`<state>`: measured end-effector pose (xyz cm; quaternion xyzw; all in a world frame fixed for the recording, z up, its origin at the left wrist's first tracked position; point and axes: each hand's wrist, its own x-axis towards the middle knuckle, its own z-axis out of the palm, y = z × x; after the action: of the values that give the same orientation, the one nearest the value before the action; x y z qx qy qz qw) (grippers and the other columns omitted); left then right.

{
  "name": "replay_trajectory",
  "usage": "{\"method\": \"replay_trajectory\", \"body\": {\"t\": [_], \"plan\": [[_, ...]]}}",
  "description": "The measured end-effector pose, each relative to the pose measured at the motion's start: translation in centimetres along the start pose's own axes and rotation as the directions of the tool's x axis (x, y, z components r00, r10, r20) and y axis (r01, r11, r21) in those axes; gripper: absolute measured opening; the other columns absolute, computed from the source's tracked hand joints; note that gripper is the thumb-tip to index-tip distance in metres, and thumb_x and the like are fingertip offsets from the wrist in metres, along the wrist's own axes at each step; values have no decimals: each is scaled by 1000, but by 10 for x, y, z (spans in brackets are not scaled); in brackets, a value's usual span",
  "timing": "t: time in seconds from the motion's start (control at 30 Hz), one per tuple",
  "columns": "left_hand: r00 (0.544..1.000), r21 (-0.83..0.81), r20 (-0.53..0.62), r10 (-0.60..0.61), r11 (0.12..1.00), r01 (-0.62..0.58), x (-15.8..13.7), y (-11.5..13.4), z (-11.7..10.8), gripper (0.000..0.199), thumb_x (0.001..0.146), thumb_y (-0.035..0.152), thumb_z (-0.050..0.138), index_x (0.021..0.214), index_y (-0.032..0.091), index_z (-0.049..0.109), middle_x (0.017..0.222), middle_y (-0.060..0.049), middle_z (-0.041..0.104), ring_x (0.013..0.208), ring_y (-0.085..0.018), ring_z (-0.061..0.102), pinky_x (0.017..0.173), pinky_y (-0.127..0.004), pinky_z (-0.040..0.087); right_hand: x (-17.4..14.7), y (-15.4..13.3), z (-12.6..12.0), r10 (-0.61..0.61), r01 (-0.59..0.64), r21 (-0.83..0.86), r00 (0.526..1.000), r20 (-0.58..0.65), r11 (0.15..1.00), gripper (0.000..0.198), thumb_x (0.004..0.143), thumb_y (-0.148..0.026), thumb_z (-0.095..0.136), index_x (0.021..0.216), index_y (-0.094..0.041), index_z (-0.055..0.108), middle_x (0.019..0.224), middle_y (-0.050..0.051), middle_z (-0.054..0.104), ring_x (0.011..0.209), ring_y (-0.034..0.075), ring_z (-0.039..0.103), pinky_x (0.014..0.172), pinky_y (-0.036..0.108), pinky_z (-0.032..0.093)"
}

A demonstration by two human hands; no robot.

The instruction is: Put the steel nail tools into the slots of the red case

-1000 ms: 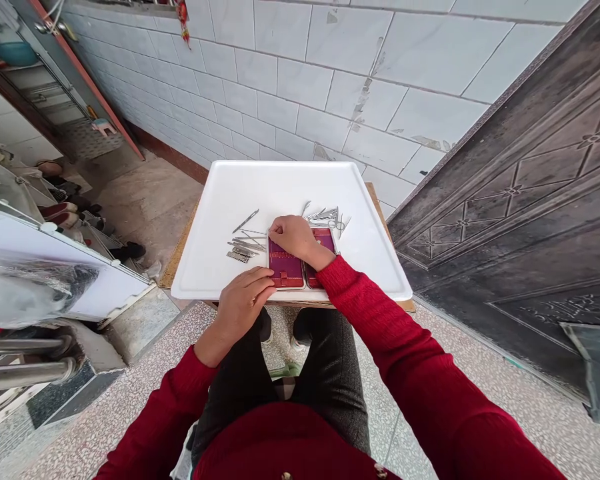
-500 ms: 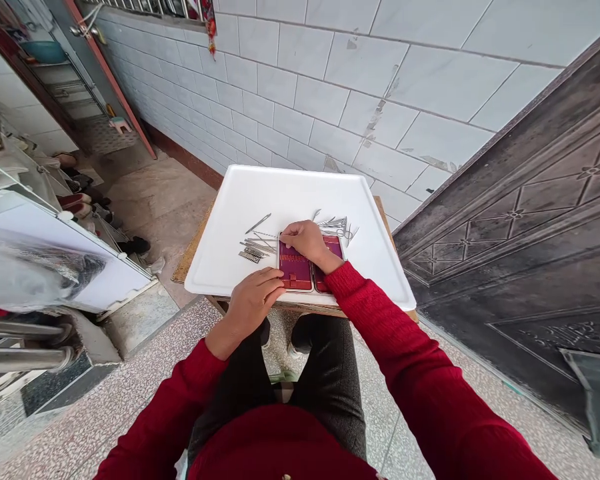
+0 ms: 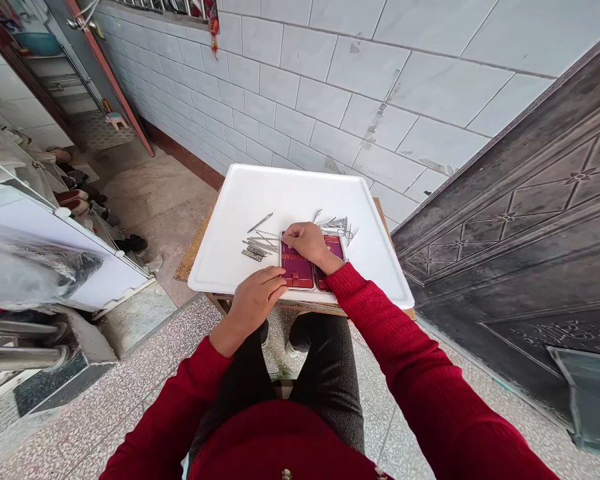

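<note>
A tool case [image 3: 299,272] with a red-purple lining and a row of loops lies unfolded at the near side of the white tray. The fingertips of my left hand [image 3: 257,297] rest on its lower left edge, with the thumb at the near corner. Over the upper left part of the case, my right hand [image 3: 305,241] is closed in a pinch; whatever is between its fingers is hidden. Slim metal tools [image 3: 261,245] lie left of the case, near a slender metal handle [image 3: 260,223] set apart. Behind the case to the right are scissors [image 3: 351,233] and several other metal instruments.
The white tray [image 3: 215,267] sits on a wooden table [image 3: 193,257] against a tiled wall [image 3: 310,100]. A dark panelled door [image 3: 505,220] stands on the right. Shoes [image 3: 75,200] and a white cabinet [image 3: 95,280] are on the left.
The view has shifted slightly. Both hands stay almost where they were on the case, and the tools on the tray have not visibly moved.
</note>
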<state>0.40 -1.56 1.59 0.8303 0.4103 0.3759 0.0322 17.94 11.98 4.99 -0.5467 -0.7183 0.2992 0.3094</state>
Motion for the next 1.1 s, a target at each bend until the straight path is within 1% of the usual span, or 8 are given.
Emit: {"method": "replay_trajectory", "body": {"t": [0.13, 0.4, 0.57, 0.7, 0.8, 0.9, 1.0, 1.1], "plan": [[1000, -6, -10, 7, 1000, -7, 1, 0, 0, 20, 107, 27, 54, 104, 20, 73, 120, -8, 77, 108, -21, 73, 98, -38, 62, 0, 0, 0, -15, 15, -19, 1000, -8, 1000, 14, 83, -19, 68, 69, -18, 71, 70, -2, 73, 63, 13, 61, 63, 24, 40], [999, -15, -27, 24, 1000, -25, 3, 1, -1, 20, 107, 25, 55, 104, 20, 74, 117, -7, 78, 109, -21, 73, 100, -37, 62, -1, -1, 0, -16, 16, -29, 1000, -4, 999, 15, 84, -20, 68, 70, -18, 70, 68, -2, 72, 62, 13, 61, 64, 25, 41], [999, -5, -39, 27, 1000, -27, 1, 0, 0, 17, 107, 24, 56, 105, 20, 73, 119, -7, 78, 109, -21, 74, 98, -38, 63, -2, -5, -3, -20, 21, -42, 1000, 16, 999, 16, 84, -18, 67, 69, -18, 69, 67, -2, 71, 62, 13, 60, 65, 25, 41], [999, -3, -28, 27, 1000, -27, -1, -1, 1, 17, 106, 25, 57, 106, 20, 73, 120, -7, 78, 112, -22, 73, 101, -39, 62, -6, -14, -5, -91, 93, -111, 996, 23, 989, 16, 86, -16, 65, 72, -18, 71, 69, -1, 70, 64, 13, 59, 65, 25, 40], [999, 6, -24, 28, 1000, -28, -2, -1, 3, 18, 106, 23, 56, 106, 20, 73, 120, -7, 78, 114, -22, 72, 103, -39, 62, -10, -26, 0, -167, 183, -157, 980, 106, 971, 17, 89, -17, 63, 77, -17, 75, 70, -1, 70, 65, 13, 58, 65, 25, 39], [999, 11, -25, 30, 999, -30, -3, -2, 5, 18, 106, 22, 55, 107, 20, 73, 120, -7, 77, 116, -21, 72, 105, -39, 61, -14, -41, 6, -212, 261, -244, 954, 211, 934, 15, 89, -15, 65, 80, -17, 77, 81, 2, 74, 74, 15, 61, 68, 26, 38], [999, 18, -26, 33, 999, -32, -4, -3, 6, 19, 106, 22, 54, 107, 20, 74, 121, -7, 77, 116, -22, 72, 106, -40, 60, -15, -53, 9, -209, 304, -354, 936, 283, 885, 17, 89, -12, 64, 83, -18, 79, 92, 5, 75, 80, 17, 62, 70, 27, 37], [999, 25, -32, 43, 999, -42, -4, -2, 5, 20, 107, 22, 54, 107, 19, 74, 121, -8, 77, 116, -22, 72, 106, -40, 60, -14, -59, 10, -183, 308, -438, 935, 303, 845, 21, 91, -11, 61, 89, -19, 80, 97, 6, 75, 86, 19, 63, 72, 28, 37]]}}
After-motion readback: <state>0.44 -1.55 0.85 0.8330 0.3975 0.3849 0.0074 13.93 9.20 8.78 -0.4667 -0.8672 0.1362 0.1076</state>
